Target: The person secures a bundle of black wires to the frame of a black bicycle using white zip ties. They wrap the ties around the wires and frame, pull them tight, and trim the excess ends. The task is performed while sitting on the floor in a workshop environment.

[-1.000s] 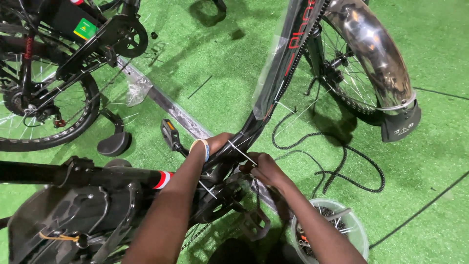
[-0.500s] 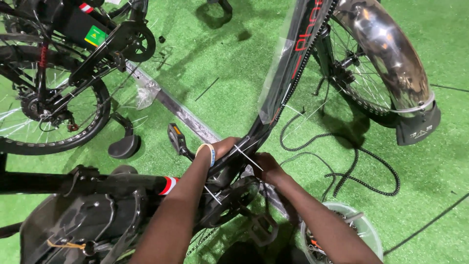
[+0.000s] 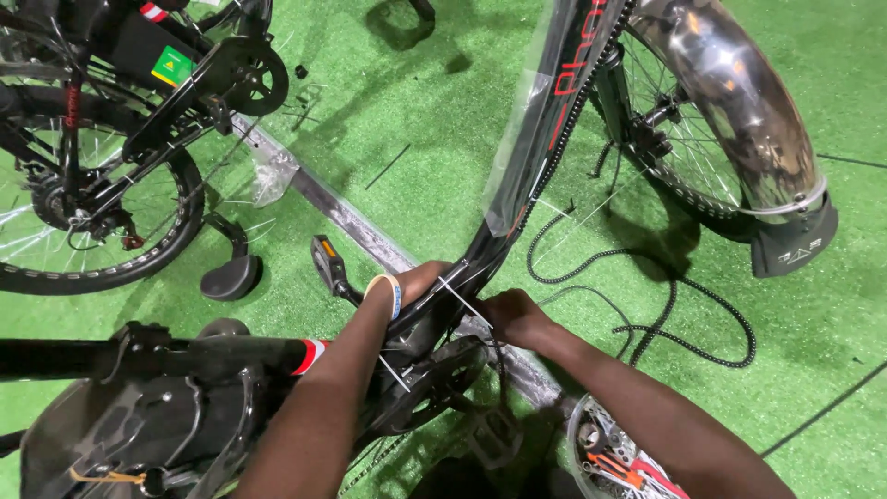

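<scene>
While both hands clasp it, black glossy bike frame (image 3: 517,185) shows red lettering, white zip tie (image 3: 459,298).

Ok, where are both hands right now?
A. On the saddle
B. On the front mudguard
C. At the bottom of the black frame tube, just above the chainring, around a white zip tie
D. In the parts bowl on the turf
C: the left hand and right hand meet at the low end of the black frame tube, with a white zip tie sticking out between them, just above the chainring.
</scene>
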